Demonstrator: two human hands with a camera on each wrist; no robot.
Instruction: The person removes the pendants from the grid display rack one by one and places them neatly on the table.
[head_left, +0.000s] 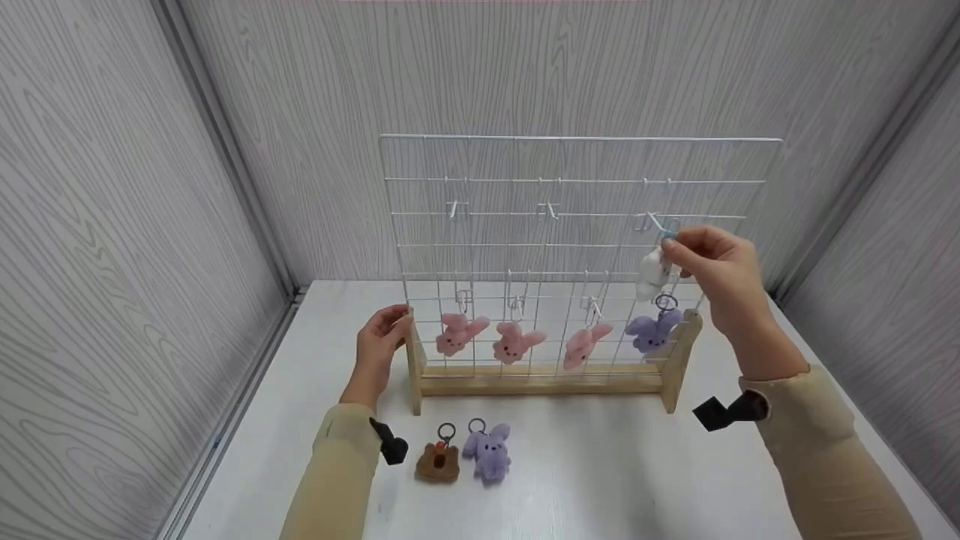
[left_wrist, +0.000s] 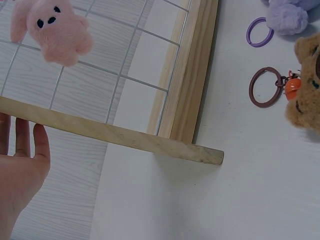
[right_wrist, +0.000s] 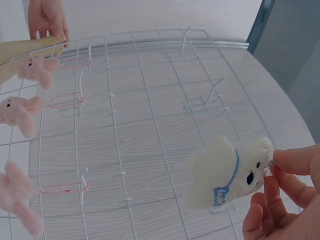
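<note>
A white wire grid rack (head_left: 577, 138) stands upright on wooden feet. My right hand (head_left: 716, 262) pinches a white plush dog keychain (right_wrist: 240, 172) by its top, close to the tip of the upper right hook (head_left: 654, 223). Whether its ring is over that hook I cannot tell. At the rack's left side my left hand (head_left: 379, 345) holds the wooden side post (left_wrist: 100, 131), fingertips against it. Along the lower row hang three pink plush bunny keychains, one of them at the left (head_left: 457, 335), and a purple plush bunny keychain (head_left: 652, 335) below the white dog.
On the white table (head_left: 585, 480) in front of the rack lie a brown plush bear keychain (head_left: 437, 463) and another purple bunny keychain (head_left: 492, 453). Two more upper hooks, the left one (head_left: 454, 210) and the middle one (head_left: 551, 211), jut out from the grid. Wood-grain panels enclose the table.
</note>
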